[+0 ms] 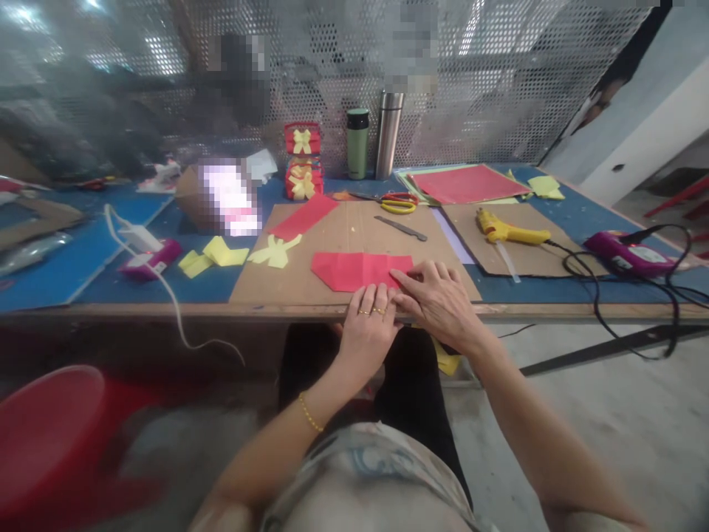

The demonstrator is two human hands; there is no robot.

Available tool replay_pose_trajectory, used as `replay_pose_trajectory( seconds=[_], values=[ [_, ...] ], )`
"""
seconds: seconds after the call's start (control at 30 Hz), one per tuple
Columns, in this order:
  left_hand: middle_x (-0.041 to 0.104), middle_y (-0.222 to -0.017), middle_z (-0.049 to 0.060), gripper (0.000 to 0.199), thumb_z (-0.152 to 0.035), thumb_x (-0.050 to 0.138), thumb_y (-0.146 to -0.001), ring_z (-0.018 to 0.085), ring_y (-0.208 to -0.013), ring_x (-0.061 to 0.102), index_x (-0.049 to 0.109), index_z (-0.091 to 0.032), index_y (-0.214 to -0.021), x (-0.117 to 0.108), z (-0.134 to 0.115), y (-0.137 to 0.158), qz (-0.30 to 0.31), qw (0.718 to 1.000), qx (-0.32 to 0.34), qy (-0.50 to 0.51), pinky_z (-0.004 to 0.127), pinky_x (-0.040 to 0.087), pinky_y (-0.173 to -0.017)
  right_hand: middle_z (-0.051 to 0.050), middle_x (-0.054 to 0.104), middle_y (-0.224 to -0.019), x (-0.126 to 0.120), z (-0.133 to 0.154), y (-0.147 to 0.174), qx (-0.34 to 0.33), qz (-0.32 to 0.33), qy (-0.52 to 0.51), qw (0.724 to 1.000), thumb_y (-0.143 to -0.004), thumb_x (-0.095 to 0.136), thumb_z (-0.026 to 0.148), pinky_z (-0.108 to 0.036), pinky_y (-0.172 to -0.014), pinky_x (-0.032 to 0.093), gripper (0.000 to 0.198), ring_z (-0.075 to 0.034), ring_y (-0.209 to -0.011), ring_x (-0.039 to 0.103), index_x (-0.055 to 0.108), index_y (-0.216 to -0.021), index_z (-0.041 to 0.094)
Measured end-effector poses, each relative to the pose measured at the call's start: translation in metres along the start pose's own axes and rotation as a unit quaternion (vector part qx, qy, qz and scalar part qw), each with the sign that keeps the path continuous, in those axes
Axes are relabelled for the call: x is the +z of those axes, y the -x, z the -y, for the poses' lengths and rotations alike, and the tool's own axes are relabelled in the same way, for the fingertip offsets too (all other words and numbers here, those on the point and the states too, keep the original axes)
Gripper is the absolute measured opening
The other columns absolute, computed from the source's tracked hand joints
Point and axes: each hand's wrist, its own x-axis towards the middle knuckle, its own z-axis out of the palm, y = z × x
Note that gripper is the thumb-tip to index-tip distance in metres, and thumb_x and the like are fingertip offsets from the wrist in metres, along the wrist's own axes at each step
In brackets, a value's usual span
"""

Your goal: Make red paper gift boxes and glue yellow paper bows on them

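Note:
A creased strip of red paper [354, 272] with a slanted lower left corner lies on a cardboard sheet [293, 288] at the table's front edge. My left hand [368, 325], wearing rings, rests its fingertips flat on the lower edge of this paper; its thumb is hidden. Over the paper's right end is my right hand [443, 303], index finger and thumb closed about the corner, other fingers curled. Left of the red paper lies a yellow paper bow shape [275, 252]. A second red paper piece [304, 216] lies behind it.
Scissors [396, 201], a metal blade [401, 228] and a yellow glue gun [512, 230] lie beyond my hands. Further back stand small red boxes with yellow bows [303, 181], a green tumbler [357, 144] and a steel flask [389, 137]. Cables trail from purple power blocks [631, 253].

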Motion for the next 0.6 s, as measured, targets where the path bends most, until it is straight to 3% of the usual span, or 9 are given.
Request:
replay_pose_trajectory(
  seconds=[0.13,0.2,0.33,0.47,0.6],
  values=[
    [0.068,-0.139,0.022,0.048,-0.033,0.060,-0.102,0.034,-0.134,0.061,0.064,-0.003,-0.139,0.006,-0.005,-0.001,-0.006,1.000,-0.021,-0.008,0.050,0.045,-0.118,-0.015,0.065,-0.112,0.001,-0.003,0.000,-0.007,-0.021,0.002,1.000,-0.107,0.035,0.060,-0.044,-0.083,0.042,0.058,-0.029,-0.097,0.054,0.070,-0.136,0.025],
    [0.068,-0.139,0.023,0.050,-0.034,0.062,-0.101,0.035,-0.134,0.061,0.064,-0.003,-0.140,0.008,-0.007,-0.001,-0.010,1.000,-0.027,-0.008,0.051,0.045,-0.118,-0.014,0.067,-0.108,0.001,-0.010,-0.006,-0.013,-0.026,-0.009,1.000,-0.107,0.040,0.055,-0.043,-0.083,0.044,0.050,-0.028,-0.096,0.056,0.075,-0.125,0.025],
    [0.066,-0.141,0.024,0.058,-0.035,0.066,-0.098,0.035,-0.136,0.060,0.058,-0.001,-0.145,0.008,-0.007,0.000,-0.008,1.000,-0.022,-0.002,0.049,0.043,-0.120,-0.014,0.068,-0.108,0.000,-0.027,-0.040,-0.045,-0.040,-0.078,0.995,-0.106,0.046,0.041,-0.041,-0.086,0.050,0.037,-0.027,-0.098,0.061,0.078,-0.110,0.022],
    [0.064,-0.144,0.025,0.060,-0.035,0.067,-0.098,0.034,-0.139,0.058,0.055,-0.003,-0.148,0.005,-0.006,0.001,0.017,1.000,-0.026,0.000,0.050,0.042,-0.121,-0.014,0.074,-0.106,0.006,-0.026,-0.075,-0.063,0.024,-0.106,0.992,-0.104,0.046,0.031,-0.037,-0.086,0.051,0.035,-0.024,-0.097,0.065,0.077,-0.111,0.017],
    [0.065,-0.144,0.023,0.058,-0.037,0.065,-0.100,0.032,-0.139,0.058,0.056,-0.003,-0.146,0.003,-0.005,0.000,0.032,0.999,-0.016,-0.002,0.046,0.040,-0.121,-0.012,0.074,-0.095,0.012,-0.014,-0.083,-0.076,0.065,-0.091,0.991,-0.103,0.047,0.034,-0.034,-0.083,0.049,0.035,-0.022,-0.090,0.065,0.078,-0.104,0.017]
  ],
)
